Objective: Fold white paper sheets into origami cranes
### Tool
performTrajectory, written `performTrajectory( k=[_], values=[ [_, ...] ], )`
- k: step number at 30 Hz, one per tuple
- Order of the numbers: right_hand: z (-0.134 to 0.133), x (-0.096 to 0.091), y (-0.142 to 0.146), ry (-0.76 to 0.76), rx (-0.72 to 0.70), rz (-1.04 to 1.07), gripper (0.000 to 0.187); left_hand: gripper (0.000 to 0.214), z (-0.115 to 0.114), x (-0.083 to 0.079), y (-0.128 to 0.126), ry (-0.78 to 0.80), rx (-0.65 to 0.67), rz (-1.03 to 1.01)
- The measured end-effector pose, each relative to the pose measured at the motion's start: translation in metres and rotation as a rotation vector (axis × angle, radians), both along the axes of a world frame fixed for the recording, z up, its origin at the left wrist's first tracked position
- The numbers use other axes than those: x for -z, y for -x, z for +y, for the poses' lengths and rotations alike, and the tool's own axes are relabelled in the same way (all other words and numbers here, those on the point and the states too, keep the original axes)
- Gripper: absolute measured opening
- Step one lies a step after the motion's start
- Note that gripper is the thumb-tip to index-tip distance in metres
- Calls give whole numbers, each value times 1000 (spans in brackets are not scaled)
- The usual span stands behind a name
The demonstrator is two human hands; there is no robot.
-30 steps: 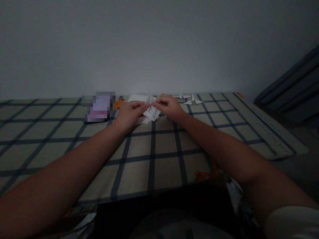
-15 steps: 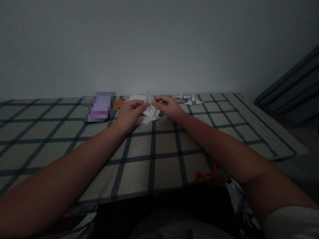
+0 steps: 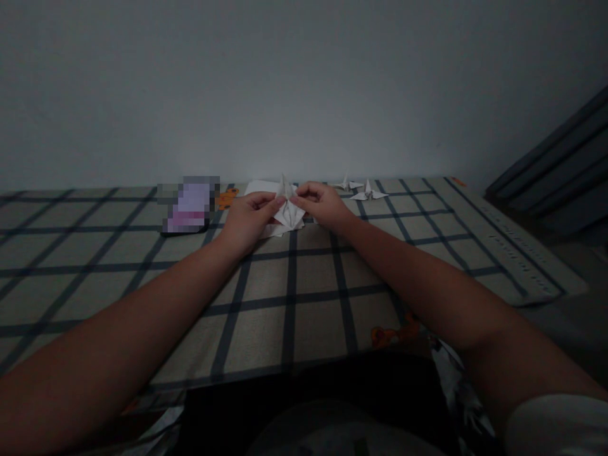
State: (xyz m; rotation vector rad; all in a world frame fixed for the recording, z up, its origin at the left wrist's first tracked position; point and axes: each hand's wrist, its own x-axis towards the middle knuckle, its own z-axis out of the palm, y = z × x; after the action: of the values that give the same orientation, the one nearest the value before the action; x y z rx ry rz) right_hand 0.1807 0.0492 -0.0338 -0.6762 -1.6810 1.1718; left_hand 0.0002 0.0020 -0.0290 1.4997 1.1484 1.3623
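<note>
A white piece of folded origami paper (image 3: 290,214) is held upright between my two hands, its pointed tip rising above the thumbs. My left hand (image 3: 250,218) pinches its left side with thumb and fingers. On the right side my right hand (image 3: 324,204) grips it in the same way, thumb in front. The fingertips behind the paper are hidden. Beneath and behind the hands lie white paper sheets (image 3: 259,187), partly covered. Two finished-looking paper cranes, one nearer (image 3: 369,192) and one farther (image 3: 347,184), rest to the right of my right hand.
A phone (image 3: 190,206) with a blurred-out screen lies on the left. Under everything spreads a checked cloth (image 3: 313,316) with dark blue lines. A plain wall (image 3: 304,88) rises directly behind the table's far edge, and dark pleated fabric (image 3: 560,164) hangs at the far right.
The folded paper has turned slightly, so its lower part now shows as a more even, centred diamond between the thumbs. Both hands stay nearly in place.
</note>
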Motion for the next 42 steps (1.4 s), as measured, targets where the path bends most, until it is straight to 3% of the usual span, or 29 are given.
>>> performTrajectory(
  k=[9, 16, 25, 34, 42],
  values=[
    [-1, -2, -2, -101, 39, -74, 41, 39, 2, 3, 1, 55, -2, 10],
    [2, -2, -5, -141, 43, -168, 40, 36, -5, -6, -2, 101, -14, -11],
    [-1, -4, -5, -241, 83, -205, 33, 33, -7, -5, -2, 152, -5, 100],
    [-1, -6, -5, -134, 112, -130, 39, 41, -3, 2, -3, 91, 99, 21],
    [-8, -9, -4, -74, 28, -65, 44, 42, 2, 4, 4, -29, -3, 218]
  ],
)
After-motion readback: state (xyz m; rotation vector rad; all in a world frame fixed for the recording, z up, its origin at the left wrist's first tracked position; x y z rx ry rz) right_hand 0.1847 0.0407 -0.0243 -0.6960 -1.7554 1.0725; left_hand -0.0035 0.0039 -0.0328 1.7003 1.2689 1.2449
